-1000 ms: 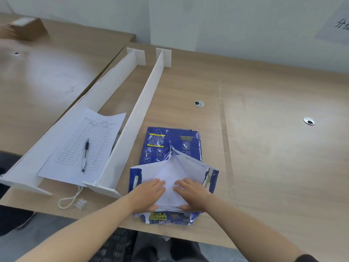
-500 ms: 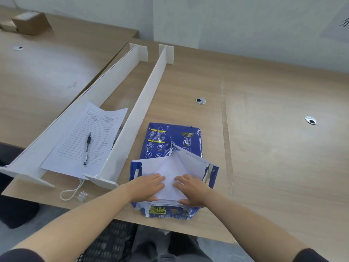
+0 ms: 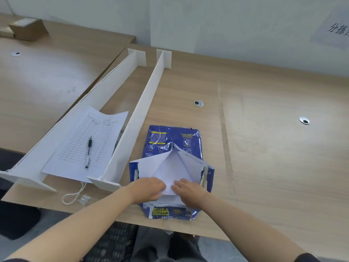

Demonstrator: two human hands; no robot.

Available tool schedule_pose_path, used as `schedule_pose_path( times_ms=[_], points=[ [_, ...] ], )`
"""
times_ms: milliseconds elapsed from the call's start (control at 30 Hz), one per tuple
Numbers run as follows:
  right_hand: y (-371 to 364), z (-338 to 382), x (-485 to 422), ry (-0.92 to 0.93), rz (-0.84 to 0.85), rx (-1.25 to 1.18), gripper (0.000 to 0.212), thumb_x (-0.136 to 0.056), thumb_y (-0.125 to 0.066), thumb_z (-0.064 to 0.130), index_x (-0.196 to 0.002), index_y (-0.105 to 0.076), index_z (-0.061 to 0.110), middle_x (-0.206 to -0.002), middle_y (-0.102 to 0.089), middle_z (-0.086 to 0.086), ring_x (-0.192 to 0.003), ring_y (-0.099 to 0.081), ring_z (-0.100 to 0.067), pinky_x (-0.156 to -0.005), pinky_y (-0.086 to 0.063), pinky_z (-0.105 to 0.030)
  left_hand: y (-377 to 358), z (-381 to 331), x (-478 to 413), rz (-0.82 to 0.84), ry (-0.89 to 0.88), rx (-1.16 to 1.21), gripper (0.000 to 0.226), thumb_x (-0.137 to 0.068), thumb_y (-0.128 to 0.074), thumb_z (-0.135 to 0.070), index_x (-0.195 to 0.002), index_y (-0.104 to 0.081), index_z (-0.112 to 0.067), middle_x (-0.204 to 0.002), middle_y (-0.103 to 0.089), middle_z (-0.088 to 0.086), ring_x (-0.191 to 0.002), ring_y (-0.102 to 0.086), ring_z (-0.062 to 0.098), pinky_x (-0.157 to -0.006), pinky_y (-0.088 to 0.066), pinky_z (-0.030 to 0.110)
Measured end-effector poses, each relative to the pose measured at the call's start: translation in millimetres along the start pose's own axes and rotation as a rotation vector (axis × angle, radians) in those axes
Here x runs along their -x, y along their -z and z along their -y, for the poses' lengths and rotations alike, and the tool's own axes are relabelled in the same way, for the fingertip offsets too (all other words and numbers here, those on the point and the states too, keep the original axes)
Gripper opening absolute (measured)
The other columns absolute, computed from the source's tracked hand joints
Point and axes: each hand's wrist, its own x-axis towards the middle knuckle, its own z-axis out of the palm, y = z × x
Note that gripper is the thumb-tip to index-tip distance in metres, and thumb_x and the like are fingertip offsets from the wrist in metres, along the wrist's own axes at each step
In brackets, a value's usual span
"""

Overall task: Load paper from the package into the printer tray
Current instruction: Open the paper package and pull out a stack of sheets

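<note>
A blue paper package lies flat near the table's front edge, its near end torn open and the wrapper flaps folded back. White sheets show inside the opening. My left hand and my right hand rest side by side on the near end of the paper stack, fingers curled onto the top sheets and almost touching. My thumbs are hidden under the hands.
Two long white divider boards stand to the left of the package. Between them lie a printed form with a pen, and a white cord sits at the front edge. A cardboard box is far left. Cable grommets dot the wooden table.
Both hands stay on the near end of the paper and their fingers have drawn closer together over the top sheets. The view has shifted slightly.
</note>
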Motion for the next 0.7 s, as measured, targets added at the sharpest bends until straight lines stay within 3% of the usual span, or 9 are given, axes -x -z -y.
schedule_pose_path(
  times_ms=[67, 133, 200, 333, 367, 433, 533, 600, 700],
  points=[
    [-0.2, 2.3, 2.2, 0.003, 0.004, -0.011, 0.046, -0.084, -0.046, -0.007, -0.128, -0.036, 0.001, -0.13, -0.044, -0.019, -0.11, -0.045, -0.036, -0.076, -0.05, -0.049, 11.0, -2.0, 3.5, -0.073, 0.116, 0.307, 0.034, -0.096, -0.038, -0.032, -0.123, -0.052, -0.017, -0.128, -0.057, -0.001, -0.12, -0.051, 0.017, -0.102, -0.038, 0.027],
    [1.0, 4.1, 5.6, -0.018, -0.007, -0.032, 0.056, -0.082, -0.049, -0.008, -0.134, -0.031, 0.002, -0.134, -0.043, -0.019, -0.112, -0.047, -0.037, -0.08, -0.052, -0.05, 19.7, -1.0, 7.9, -0.252, 0.195, 0.603, 0.02, -0.095, -0.04, -0.028, -0.101, -0.059, -0.024, -0.108, -0.063, -0.004, -0.106, -0.058, 0.008, -0.09, -0.041, 0.015],
    [4.9, 5.8, 9.4, -0.052, -0.017, -0.058, 0.06, -0.082, -0.05, -0.008, -0.137, -0.028, 0.003, -0.137, -0.043, -0.018, -0.115, -0.049, -0.038, -0.085, -0.051, -0.051, 25.7, 0.5, 14.8, -0.423, 0.283, 0.834, 0.025, -0.093, -0.037, -0.028, -0.079, -0.059, -0.031, -0.087, -0.065, -0.009, -0.085, -0.06, -0.004, -0.075, -0.043, 0.006],
    [12.7, 10.4, 17.0, -0.103, -0.026, -0.095, 0.058, -0.084, -0.045, -0.009, -0.137, -0.028, 0.004, -0.139, -0.044, -0.018, -0.115, -0.052, -0.04, -0.089, -0.049, -0.05, 27.3, -3.7, 32.8, -0.604, 0.514, 1.131, 0.041, -0.098, -0.035, -0.017, -0.062, -0.055, -0.015, -0.057, -0.06, 0.002, -0.053, -0.06, 0.015, -0.054, -0.051, 0.023],
    [13.8, 11.5, 18.5, -0.116, -0.031, -0.101, 0.057, -0.083, -0.045, -0.009, -0.136, -0.029, 0.005, -0.138, -0.045, -0.018, -0.112, -0.054, -0.042, -0.088, -0.049, -0.05, 28.4, -5.7, 38.5, -0.554, 0.596, 1.178, 0.045, -0.098, -0.035, -0.021, -0.06, -0.055, -0.009, -0.05, -0.059, 0.004, -0.046, -0.059, 0.017, -0.048, -0.051, 0.026],
    [16.4, 13.3, 21.2, -0.145, -0.038, -0.113, 0.055, -0.082, -0.042, -0.009, -0.134, -0.031, 0.006, -0.135, -0.049, -0.018, -0.107, -0.055, -0.043, -0.084, -0.05, -0.05, 27.8, -8.6, 49.7, -0.276, 0.736, 1.237, 0.054, -0.097, -0.032, -0.037, -0.067, -0.06, -0.002, -0.05, -0.064, 0.008, -0.045, -0.063, 0.021, -0.048, -0.055, 0.028],
    [22.5, 17.1, 25.5, -0.191, -0.056, -0.141, 0.058, -0.083, -0.04, -0.009, -0.137, -0.03, 0.009, -0.134, -0.052, -0.017, -0.109, -0.055, -0.042, -0.083, -0.049, -0.048, 18.3, -10.3, 61.5, 0.159, 0.741, 1.427, 0.068, -0.092, -0.026, -0.056, -0.1, -0.059, 0.003, -0.082, -0.07, 0.015, -0.075, -0.071, 0.027, -0.069, -0.06, 0.034],
    [28.8, 21.1, 29.5, -0.219, -0.094, -0.134, 0.062, -0.083, -0.038, -0.008, -0.141, -0.026, 0.011, -0.136, -0.05, -0.015, -0.109, -0.055, -0.04, -0.075, -0.045, -0.042, 7.2, -11.2, 59.1, 0.224, 0.715, 1.703, 0.074, -0.089, -0.031, -0.059, -0.121, -0.047, 0.006, -0.097, -0.066, 0.018, -0.09, -0.067, 0.032, -0.078, -0.056, 0.038],
    [41.6, 28.1, 39.7, -0.233, -0.169, -0.109, 0.066, -0.084, -0.037, -0.007, -0.144, -0.022, 0.014, -0.141, -0.046, -0.01, -0.109, -0.056, -0.037, -0.065, -0.03, -0.033, -3.3, -15.2, 47.0, 0.106, 0.733, 2.161, 0.069, -0.089, -0.043, -0.05, -0.128, -0.042, 0.008, -0.108, -0.06, 0.023, -0.094, -0.061, 0.038, -0.076, -0.055, 0.044]
  ],
)
